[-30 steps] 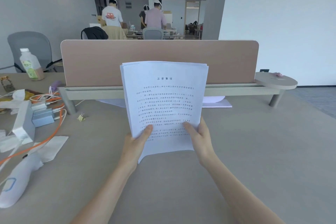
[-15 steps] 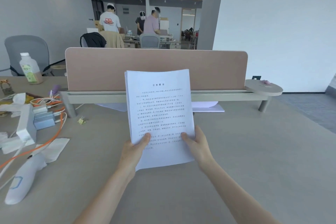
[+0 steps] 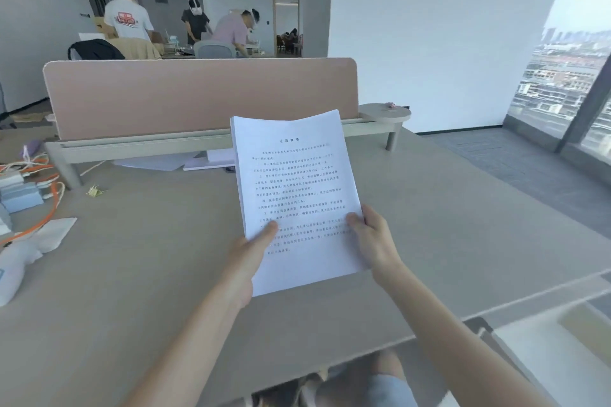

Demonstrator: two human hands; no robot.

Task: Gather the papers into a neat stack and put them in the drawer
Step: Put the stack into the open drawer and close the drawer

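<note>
We see cables (image 3: 39, 195) at the desk's (image 3: 148, 258) left edge, loose sheets (image 3: 172, 162) under the divider (image 3: 198, 96). Left hand (image 3: 246, 254) and right hand (image 3: 373, 241) both pinch the paper stack (image 3: 297, 192) above mid-desk, long axis pointing away, leaning slightly left.

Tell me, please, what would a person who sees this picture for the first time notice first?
First, the stack of papers, printed with text, held upright above the middle of the desk; the left hand and the right hand pinch its lower corners. Behind it a pink divider panel crosses the desk. At the left edge lies a clutter of orange cables and small boxes.
</note>
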